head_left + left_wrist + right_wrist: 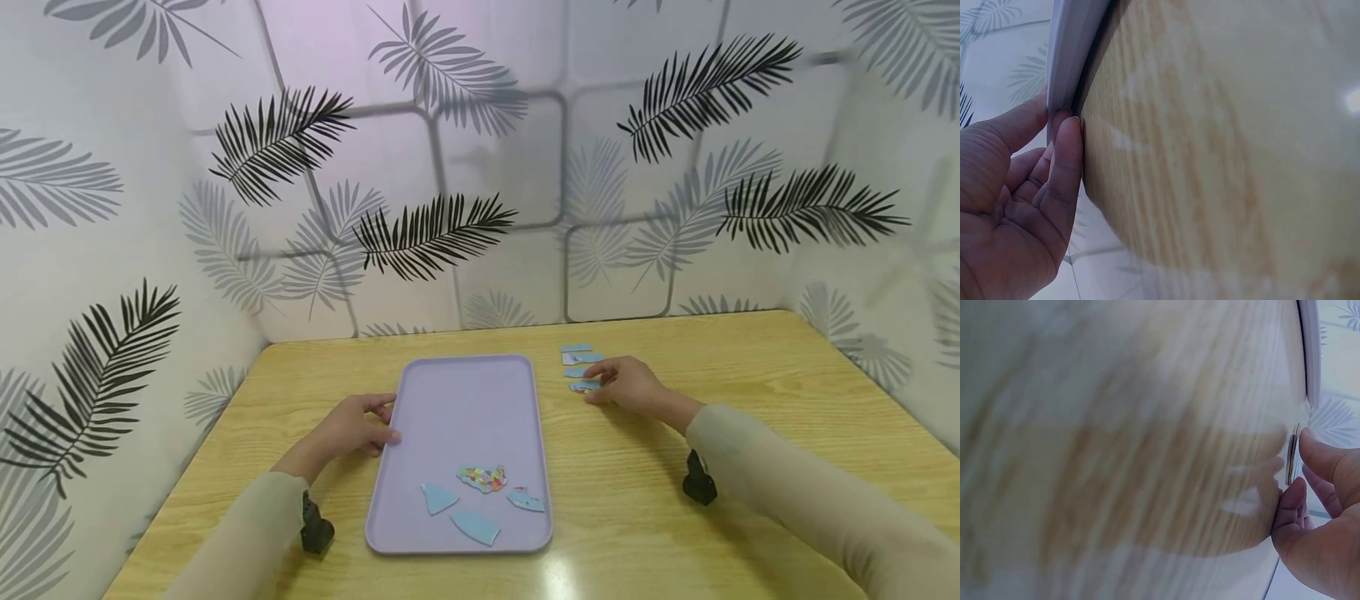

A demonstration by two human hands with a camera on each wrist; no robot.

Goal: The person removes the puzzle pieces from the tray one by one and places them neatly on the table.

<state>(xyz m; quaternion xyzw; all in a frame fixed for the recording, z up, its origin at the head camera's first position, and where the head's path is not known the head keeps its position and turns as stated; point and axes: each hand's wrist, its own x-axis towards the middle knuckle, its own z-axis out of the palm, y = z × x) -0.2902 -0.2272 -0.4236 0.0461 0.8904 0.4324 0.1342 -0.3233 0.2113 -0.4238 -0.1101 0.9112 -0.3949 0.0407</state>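
While L hand (352, 427) in pinch on tray (468, 408), R hand (628, 384) ditto on puzzle pc (578, 387).

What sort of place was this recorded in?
Probably an indoor tabletop workspace, perhaps set up for recording: a wood-grain table, leaf-patterned sheeting behind it, and a lilac tray bearing flat puzzle-like pieces.

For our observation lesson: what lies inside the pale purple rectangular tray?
One flat multicoloured piece and three flat, mostly light-blue pieces; the tray directly beneath them is covered.

Left hand (1019, 203) gripping pale tray rim (1072, 53)
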